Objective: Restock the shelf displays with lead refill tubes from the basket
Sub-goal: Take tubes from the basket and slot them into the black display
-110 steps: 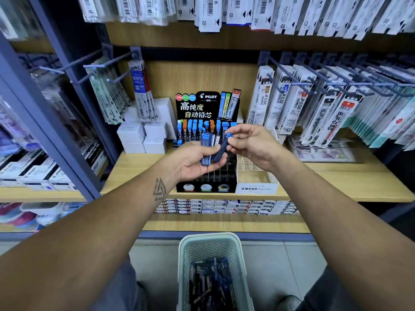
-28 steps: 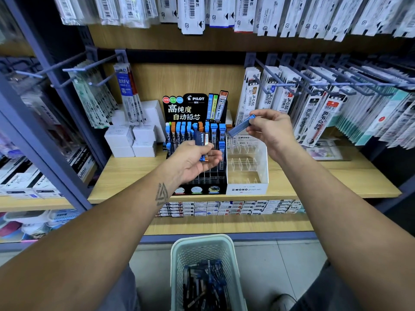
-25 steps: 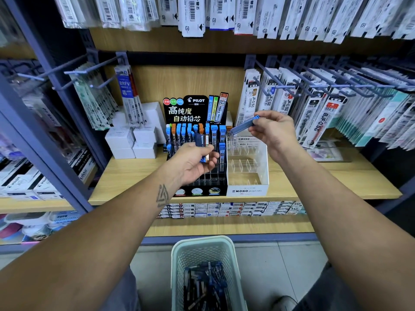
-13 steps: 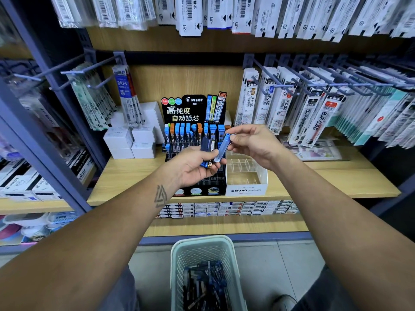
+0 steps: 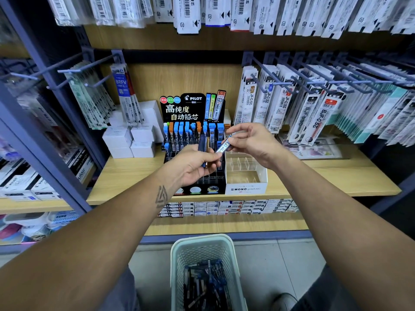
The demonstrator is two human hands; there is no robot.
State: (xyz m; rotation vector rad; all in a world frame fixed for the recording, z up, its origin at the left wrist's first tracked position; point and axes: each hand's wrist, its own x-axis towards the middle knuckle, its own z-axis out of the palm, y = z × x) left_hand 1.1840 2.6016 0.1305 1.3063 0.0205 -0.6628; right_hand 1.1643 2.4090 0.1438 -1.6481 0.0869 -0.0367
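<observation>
Head view, right hand (image 5: 253,142) pinching tube (image 5: 224,146), lowered since before, left hand (image 5: 195,163) gripping tubes (image 5: 205,144).

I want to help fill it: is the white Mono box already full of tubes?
No, the Mono box beside the black Pilot display shows only bare clear dividers, no tubes.

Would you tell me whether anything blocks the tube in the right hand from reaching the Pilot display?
Partly: the left hand, gripping spare tubes, is between the HB tube pinched by the right hand and the Pilot display.
</observation>
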